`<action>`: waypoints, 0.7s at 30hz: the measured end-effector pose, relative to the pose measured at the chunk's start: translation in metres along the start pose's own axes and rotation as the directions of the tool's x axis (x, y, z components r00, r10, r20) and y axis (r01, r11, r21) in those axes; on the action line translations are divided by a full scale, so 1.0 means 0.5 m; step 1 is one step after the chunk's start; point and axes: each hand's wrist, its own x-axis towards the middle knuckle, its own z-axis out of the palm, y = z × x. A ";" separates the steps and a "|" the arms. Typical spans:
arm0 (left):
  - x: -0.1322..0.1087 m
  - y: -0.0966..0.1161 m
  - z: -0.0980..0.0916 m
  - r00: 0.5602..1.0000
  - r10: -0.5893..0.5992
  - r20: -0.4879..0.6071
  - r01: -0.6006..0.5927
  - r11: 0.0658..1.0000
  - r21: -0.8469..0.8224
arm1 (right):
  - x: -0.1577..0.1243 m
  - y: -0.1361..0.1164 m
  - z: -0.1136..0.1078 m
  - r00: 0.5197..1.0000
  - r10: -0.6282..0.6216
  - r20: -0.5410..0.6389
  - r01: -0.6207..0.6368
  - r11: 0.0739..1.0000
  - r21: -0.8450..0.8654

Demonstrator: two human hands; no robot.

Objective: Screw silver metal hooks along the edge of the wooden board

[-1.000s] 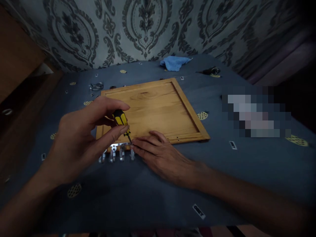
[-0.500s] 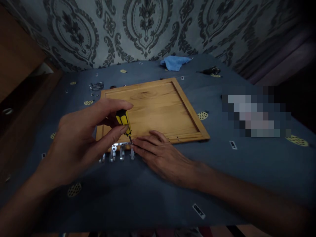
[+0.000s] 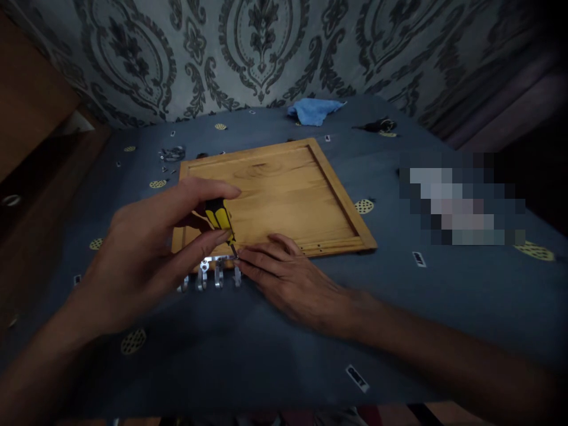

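Now a screwdriver (image 3: pixel 220 218) is gripped in the left hand (image 3: pixel 146 254), tip at the hook rack (image 3: pixel 212 271). That rack is pinned by the right hand (image 3: pixel 288 278), fingers flat, against the wooden board (image 3: pixel 284 195).

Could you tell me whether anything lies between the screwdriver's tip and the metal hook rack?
Nothing visible: the screwdriver in the left hand points at the right end of the hook rack; fingertips of the right hand lie beside it.

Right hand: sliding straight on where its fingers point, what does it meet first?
Probably the tip of the screwdriver, just ahead of the right hand, set on the metal hook rack; depth is unclear.
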 end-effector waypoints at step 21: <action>-0.004 0.000 -0.004 0.997 -0.059 -0.043 0.056 0.997 -0.057 | 0.002 -0.001 -0.004 1.000 -0.001 0.019 0.001 1.000 0.011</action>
